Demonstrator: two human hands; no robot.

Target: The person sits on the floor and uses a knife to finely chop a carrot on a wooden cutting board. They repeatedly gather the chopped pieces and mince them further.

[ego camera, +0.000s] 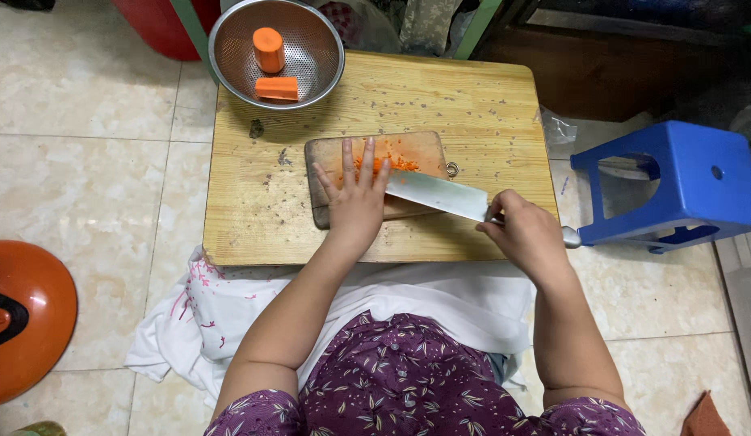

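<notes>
My right hand [527,234] grips the handle of a broad cleaver [440,195] whose blade lies across a small wooden cutting board [416,149]. My left hand [355,198] rests flat with spread fingers on the blade's tip end, over a pile of finely chopped carrot [392,164]. The board sits on a low wooden table [472,105]. At the table's far left corner a metal strainer bowl [311,32] holds two carrot chunks [270,60].
A blue plastic stool [682,190] stands right of the table. An orange lid [24,319] lies on the tiled floor at the left. White cloth [206,315] spreads under my lap. A red container [157,24] stands behind the bowl.
</notes>
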